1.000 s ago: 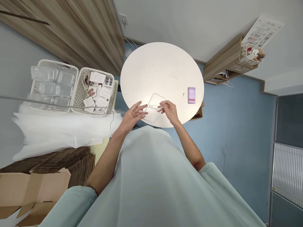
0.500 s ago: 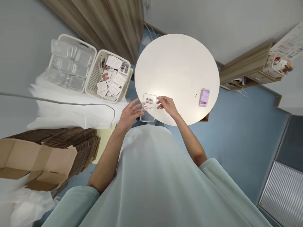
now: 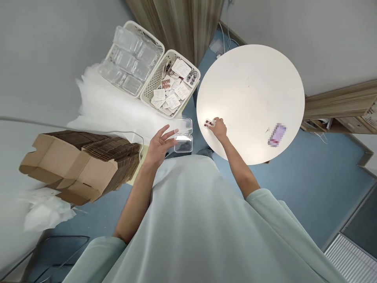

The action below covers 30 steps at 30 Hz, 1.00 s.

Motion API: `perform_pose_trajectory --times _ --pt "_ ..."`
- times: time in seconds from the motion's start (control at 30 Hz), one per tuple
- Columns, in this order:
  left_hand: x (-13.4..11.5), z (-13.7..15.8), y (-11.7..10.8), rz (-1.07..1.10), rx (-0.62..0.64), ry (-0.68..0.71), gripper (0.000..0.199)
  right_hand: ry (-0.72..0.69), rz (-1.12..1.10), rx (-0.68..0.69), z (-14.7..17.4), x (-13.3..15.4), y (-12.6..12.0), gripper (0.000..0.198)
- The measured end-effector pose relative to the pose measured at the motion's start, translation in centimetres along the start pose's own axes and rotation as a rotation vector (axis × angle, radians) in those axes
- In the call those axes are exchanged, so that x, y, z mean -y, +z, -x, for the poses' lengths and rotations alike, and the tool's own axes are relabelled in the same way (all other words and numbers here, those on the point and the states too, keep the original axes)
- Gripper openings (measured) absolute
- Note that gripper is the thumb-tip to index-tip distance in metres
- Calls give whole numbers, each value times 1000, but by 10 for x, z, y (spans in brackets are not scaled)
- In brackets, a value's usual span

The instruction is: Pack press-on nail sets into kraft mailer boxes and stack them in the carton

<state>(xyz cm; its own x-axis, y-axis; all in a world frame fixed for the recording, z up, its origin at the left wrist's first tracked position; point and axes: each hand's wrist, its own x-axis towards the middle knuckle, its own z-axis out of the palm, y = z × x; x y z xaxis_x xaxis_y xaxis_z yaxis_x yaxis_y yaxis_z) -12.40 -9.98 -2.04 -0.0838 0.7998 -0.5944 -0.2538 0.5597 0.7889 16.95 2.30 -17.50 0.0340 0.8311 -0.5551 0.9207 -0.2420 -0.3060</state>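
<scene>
My left hand [image 3: 160, 147] grips an open clear plastic box [image 3: 183, 144] by its left side, thumb and fingertips on it, the other fingers spread. Its two hinged halves lie open, one above the other, just off the table's left edge; no card shows in either. My right hand [image 3: 219, 129] pinches a small white card [image 3: 209, 123] at its right end, over the left part of the round white table. Rows of dark red and pink oval pieces, like false nails, cover the card. Whether it touches the tabletop I cannot tell.
Left of the table, one white basket [image 3: 151, 84] holds many similar cards; another [image 3: 160, 41] holds clear plastic boxes. Flattened brown cardboard boxes [image 3: 97, 177] stand lower left, beside white wrapping sheet [image 3: 97, 106]. A blurred lilac object [image 3: 277, 135] lies on the round table [image 3: 250, 78].
My right hand has moved right, away from the clear box, with the card, which earlier showed within the box's upper half. The left hand keeps the box. The view has shifted left.
</scene>
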Motion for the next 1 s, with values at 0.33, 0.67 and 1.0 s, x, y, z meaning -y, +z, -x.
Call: perform_pose_trajectory --times 0.33,0.67,1.0 --pt "-14 -12 -8 -7 40 -7 92 8 130 -19 15 0 24 34" --pt "-16 -13 9 -60 92 -17 92 -24 121 18 24 -11 24 53" --pt "-12 -9 31 -68 100 -17 89 -40 9 -22 23 -14 24 37"
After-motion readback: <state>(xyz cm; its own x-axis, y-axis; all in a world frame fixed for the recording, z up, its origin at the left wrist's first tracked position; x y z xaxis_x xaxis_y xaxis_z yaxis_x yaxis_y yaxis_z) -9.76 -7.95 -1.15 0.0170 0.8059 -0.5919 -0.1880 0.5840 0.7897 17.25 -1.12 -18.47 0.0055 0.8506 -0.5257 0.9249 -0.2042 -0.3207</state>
